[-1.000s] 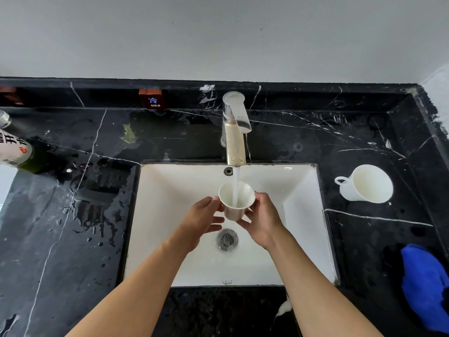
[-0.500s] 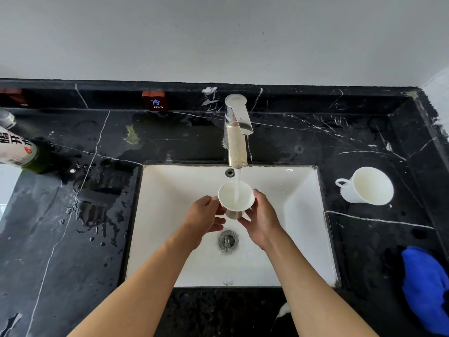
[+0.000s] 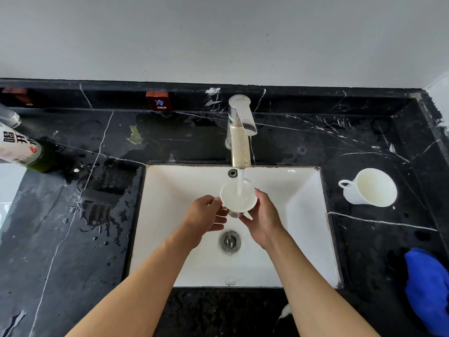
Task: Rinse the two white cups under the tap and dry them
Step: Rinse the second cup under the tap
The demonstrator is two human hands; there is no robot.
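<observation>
A white cup (image 3: 237, 199) is held upright over the white sink (image 3: 301, 215), right under the tap (image 3: 240, 132). Water runs from the spout into the cup, which is full to the brim. My left hand (image 3: 204, 216) grips the cup's left side, and my right hand (image 3: 263, 218) grips its right side and bottom. The second white cup (image 3: 370, 187), with a handle on its left, lies tilted on the black counter to the right of the sink.
A blue cloth (image 3: 427, 288) lies at the counter's right front. A bottle with a white label (image 3: 21, 147) lies at the far left. The black marble counter (image 3: 73, 239) is wet left of the sink. A "COLD" label (image 3: 159, 102) sits on the back ledge.
The cup has risen slightly toward the spout and filled with water. Both hands keep their hold.
</observation>
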